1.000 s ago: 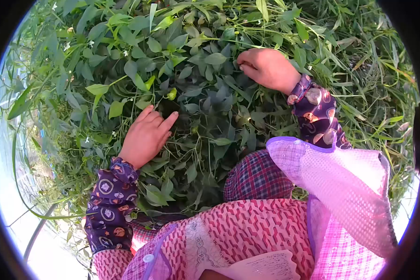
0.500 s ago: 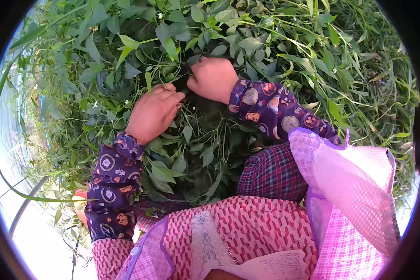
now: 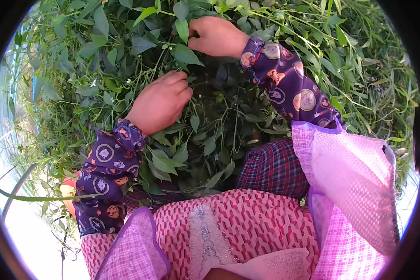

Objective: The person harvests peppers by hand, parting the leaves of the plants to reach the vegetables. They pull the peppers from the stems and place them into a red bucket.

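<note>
Leafy green plants (image 3: 163,161) with small white flowers, looking like pepper plants, surround both hands. My left hand (image 3: 161,102) is over the middle of the foliage, back upward, its fingers curled inward; whatever they hold is hidden beneath them. Farther up and to the right, my right hand (image 3: 217,36) reaches into the leaves with thumb and fingers bent toward each other. A green leaf (image 3: 182,31) covers its fingertips, so what they grip cannot be made out. Just below that hand hangs a broad leaf (image 3: 186,54), with a dark gap between the stems beside it.
Long grassy weeds (image 3: 359,88) grow thick on the right. My checked knee (image 3: 275,169) presses against the plants in front. An orange-red object (image 3: 68,191) shows partly behind my left sleeve. A curved green stalk (image 3: 37,198) crosses the bright sheeting (image 3: 28,242) at lower left.
My right hand has moved up and slightly right, away from the left hand, deeper into the leaves. My left hand has stayed nearly in place, its fingers still curled.
</note>
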